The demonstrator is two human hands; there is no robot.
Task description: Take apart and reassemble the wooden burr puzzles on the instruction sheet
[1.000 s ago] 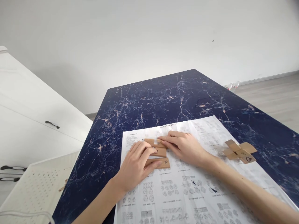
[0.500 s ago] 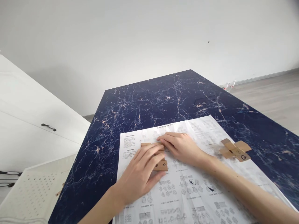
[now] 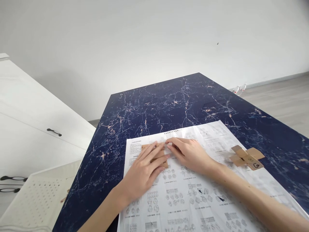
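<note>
Wooden puzzle blocks [image 3: 164,163] lie together on a printed paper sheet [image 3: 135,222], largely covered by my left hand [image 3: 143,172]. That hand rests over them with its fingers stretched out and slightly spread, the thumb along the near side. A "2" is marked on the nearest block. My right hand [image 3: 189,151] sits just to the right, fingers bent and closed together, tips at the far right end of the blocks. Whether anything is between those fingertips is hidden. Farther right, a crossed wooden puzzle assembly [image 3: 248,158] marked "3" and "G" lies at the sheet's edge.
The sheet covers the near part of a dark blue marbled table [image 3: 154,106]. Left of the table are a white perforated surface [image 3: 41,196] and a white cabinet [image 3: 31,109] with dark handles. A pale wall [image 3: 145,42] stands behind.
The blocks have shifted slightly away and to the left under my left hand, whose fingers now lie flatter over them. My right hand stays nearly in place. The view has shifted slightly.
</note>
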